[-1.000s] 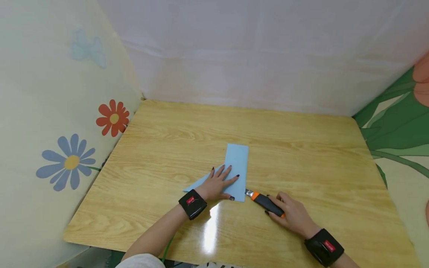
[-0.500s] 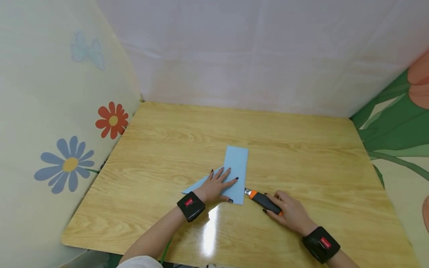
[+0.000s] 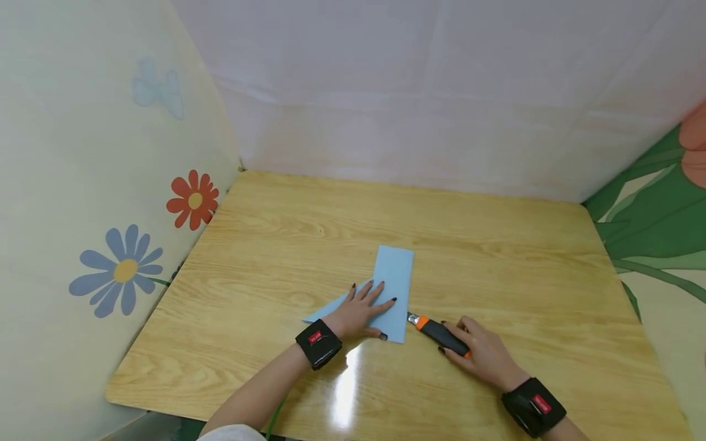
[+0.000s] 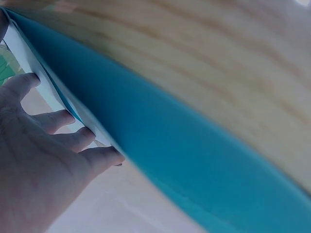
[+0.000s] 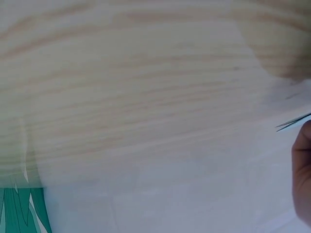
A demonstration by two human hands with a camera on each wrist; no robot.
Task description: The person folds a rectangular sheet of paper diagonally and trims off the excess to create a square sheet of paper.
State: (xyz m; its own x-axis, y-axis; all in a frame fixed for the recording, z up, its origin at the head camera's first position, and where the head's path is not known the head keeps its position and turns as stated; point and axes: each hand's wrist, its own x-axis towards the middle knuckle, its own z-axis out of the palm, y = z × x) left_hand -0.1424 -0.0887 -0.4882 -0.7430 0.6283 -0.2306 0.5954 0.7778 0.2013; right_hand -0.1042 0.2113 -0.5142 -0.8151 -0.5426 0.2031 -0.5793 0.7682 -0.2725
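Desk (image 3: 513, 257), yellow wood-grain with a glossy top, sits slightly lower and further right in the head view than half a second ago; everything on it has shifted likewise. Folded sheet of light blue paper (image 3: 397, 269) keeps the same outline and the same place under the left hand (image 3: 355, 313). Right hand (image 3: 484, 352) and the knife with a black and orange handle and a metal head (image 3: 438, 335) stand marginally further along the sheet's right edge than a second ago, away from the near corner.

Condition of sheet: lying on the desk, nearer to the person than to the far edge. An oblong panel runs away from the person; a slanted flap extends left from it to a point. The left wrist view shows a deep blue face and separate layers along the edge. The knife's metal head meets the right edge; whether the blade lies between layers or merely against them cannot be told.

Left hand: flat, fingers spread well apart and pressing on the sheet, thumb out at its lower left corner. Right hand: fingers curled round the handle, gripping it; the right wrist view shows only part of this hand.
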